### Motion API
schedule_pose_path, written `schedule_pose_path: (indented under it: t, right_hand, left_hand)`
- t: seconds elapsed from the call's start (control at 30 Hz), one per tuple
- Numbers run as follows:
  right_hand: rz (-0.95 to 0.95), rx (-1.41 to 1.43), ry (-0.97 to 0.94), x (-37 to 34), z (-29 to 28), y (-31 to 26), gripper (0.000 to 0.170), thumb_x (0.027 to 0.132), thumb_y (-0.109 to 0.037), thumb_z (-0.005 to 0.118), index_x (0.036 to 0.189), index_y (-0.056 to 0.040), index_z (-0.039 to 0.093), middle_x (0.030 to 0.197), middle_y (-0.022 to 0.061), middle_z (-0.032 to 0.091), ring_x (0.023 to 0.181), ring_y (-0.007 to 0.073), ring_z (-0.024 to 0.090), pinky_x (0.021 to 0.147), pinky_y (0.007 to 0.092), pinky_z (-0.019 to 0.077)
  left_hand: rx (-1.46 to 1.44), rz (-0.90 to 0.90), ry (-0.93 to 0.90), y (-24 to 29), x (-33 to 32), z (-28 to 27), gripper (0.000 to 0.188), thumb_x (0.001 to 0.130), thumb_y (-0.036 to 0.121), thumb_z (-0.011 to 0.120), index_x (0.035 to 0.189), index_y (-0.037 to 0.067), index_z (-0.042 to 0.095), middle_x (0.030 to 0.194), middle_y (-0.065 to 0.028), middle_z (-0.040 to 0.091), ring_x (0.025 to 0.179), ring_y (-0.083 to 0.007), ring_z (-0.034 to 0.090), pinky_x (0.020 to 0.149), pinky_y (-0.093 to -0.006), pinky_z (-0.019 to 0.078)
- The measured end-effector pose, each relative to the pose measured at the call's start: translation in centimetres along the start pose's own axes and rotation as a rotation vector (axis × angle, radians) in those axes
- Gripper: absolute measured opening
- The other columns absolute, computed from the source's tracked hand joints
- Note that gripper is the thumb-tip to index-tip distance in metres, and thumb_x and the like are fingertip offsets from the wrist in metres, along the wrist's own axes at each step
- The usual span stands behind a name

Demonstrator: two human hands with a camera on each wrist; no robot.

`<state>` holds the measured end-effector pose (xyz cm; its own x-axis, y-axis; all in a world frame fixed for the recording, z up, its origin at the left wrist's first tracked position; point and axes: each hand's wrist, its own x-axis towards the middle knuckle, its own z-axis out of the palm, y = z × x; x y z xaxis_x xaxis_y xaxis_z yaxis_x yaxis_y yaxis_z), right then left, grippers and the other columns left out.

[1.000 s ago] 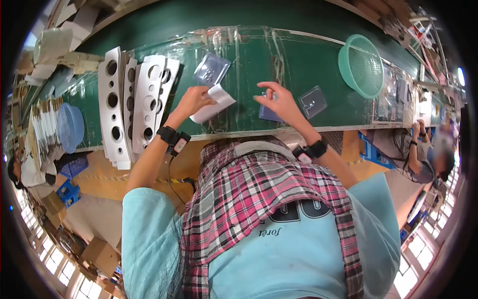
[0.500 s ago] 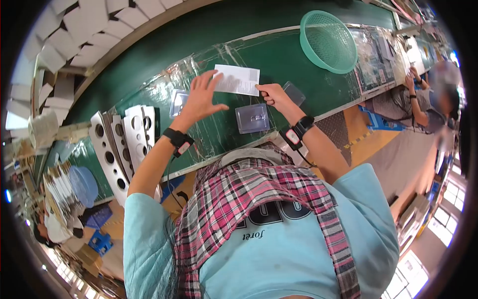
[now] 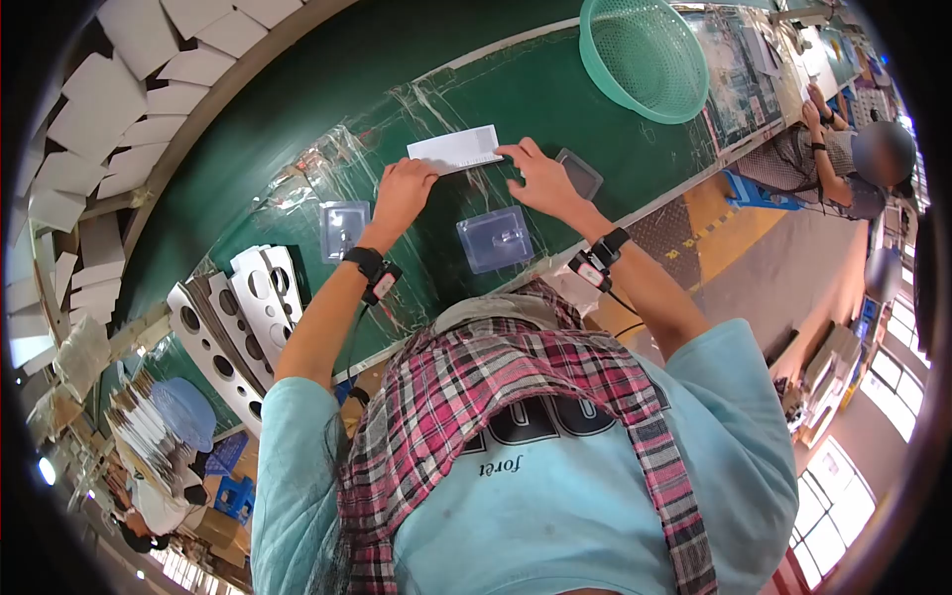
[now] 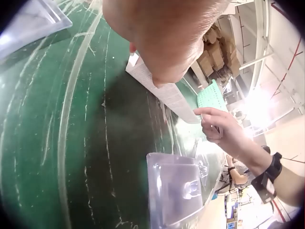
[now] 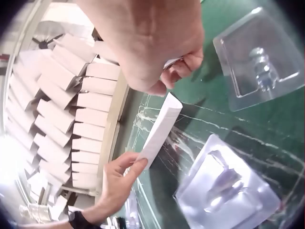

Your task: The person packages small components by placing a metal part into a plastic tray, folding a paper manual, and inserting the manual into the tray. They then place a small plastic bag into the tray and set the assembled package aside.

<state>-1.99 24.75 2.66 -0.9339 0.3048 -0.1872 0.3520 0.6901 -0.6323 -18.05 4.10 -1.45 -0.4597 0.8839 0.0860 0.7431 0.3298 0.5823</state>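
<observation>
A white printed paper sheet [image 3: 454,149] is folded over into a narrow strip above the green table. My left hand [image 3: 404,193] pinches its left end, thumb on the near side, as the right wrist view shows. At the other end is my right hand [image 3: 545,181], its index fingertip right at the paper's corner and the thumb held apart. The right hand's other fingers curl in. A clear plastic blister tray [image 3: 496,240] lies just in front of the hands. Another clear tray [image 3: 344,232] is beside the left wrist, and a third tray [image 3: 579,175] beside the right hand.
A green mesh basket [image 3: 645,59] stands at the back right. White panels with round holes [image 3: 233,322] lean together at the left, near a blue basket [image 3: 183,412]. White cartons [image 3: 129,109] line the far left side. Another person [image 3: 843,164] sits farther right.
The paper, spread flat half a second ago, is now folded narrower. My left hand has come from hovering open to pinching its left end; the right hand has loosened from its pinch.
</observation>
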Motion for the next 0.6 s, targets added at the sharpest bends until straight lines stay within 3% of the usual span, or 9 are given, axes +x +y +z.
schedule_pose_path:
  t: [0.07, 0.13, 0.27, 0.43, 0.6]
  right_hand:
    - [-0.024, 0.016, 0.042, 0.6, 0.8, 0.1, 0.032, 0.078, -0.027, 0.066, 0.105, -0.0108, 0.058, 0.091, 0.0088, 0.051, 0.078, 0.0285, 0.059, 0.068, 0.0405, 0.049]
    - [0.075, 0.013, 0.052, 1.7, 1.6, 1.1, 0.027, 0.08, -0.029, 0.065, 0.095, -0.0066, 0.062, 0.084, 0.0093, 0.052, 0.076, 0.0287, 0.058, 0.065, 0.0404, 0.0468]
    - [0.12, 0.035, 0.125, 2.9, 2.9, 2.2, 0.031, 0.082, -0.031, 0.064, 0.077, -0.0009, 0.064, 0.074, 0.0124, 0.055, 0.071, 0.0306, 0.058, 0.062, 0.0408, 0.0454]
    - [0.19, 0.007, 0.113, 3.1, 3.1, 1.7, 0.03, 0.081, -0.032, 0.065, 0.075, -0.0027, 0.063, 0.075, 0.011, 0.057, 0.073, 0.0308, 0.06, 0.063, 0.043, 0.0473]
    - [0.213, -0.004, 0.118, 3.1, 3.0, 1.3, 0.029, 0.08, -0.032, 0.066, 0.076, -0.0032, 0.063, 0.076, 0.0101, 0.058, 0.072, 0.0303, 0.06, 0.063, 0.0427, 0.0479]
  left_hand:
    - [-0.038, -0.032, -0.022, -0.3, 0.6, 0.1, 0.011, 0.083, 0.015, 0.061, 0.087, 0.005, 0.065, 0.085, -0.0076, 0.063, 0.089, -0.0262, 0.057, 0.082, -0.0393, 0.0418]
    - [-0.064, -0.065, -0.037, -0.7, 1.0, 0.0, 0.013, 0.083, 0.017, 0.061, 0.086, 0.006, 0.066, 0.084, -0.0067, 0.064, 0.088, -0.0264, 0.058, 0.081, -0.0394, 0.0422]
    - [-0.19, -0.24, 0.037, -1.3, 1.4, 0.6, 0.019, 0.081, 0.014, 0.063, 0.097, 0.005, 0.063, 0.082, -0.0115, 0.065, 0.08, -0.0302, 0.061, 0.073, -0.0415, 0.0465]
    - [-0.346, -0.4, 0.12, -1.6, 1.5, 1.2, 0.039, 0.078, 0.008, 0.065, 0.115, 0.005, 0.054, 0.079, -0.0162, 0.064, 0.068, -0.0321, 0.063, 0.064, -0.0423, 0.05]
    - [-0.375, -0.436, 0.101, -1.2, 1.1, 1.0, 0.042, 0.077, 0.007, 0.065, 0.118, 0.007, 0.053, 0.078, -0.012, 0.063, 0.074, -0.0276, 0.062, 0.069, -0.0413, 0.0484]
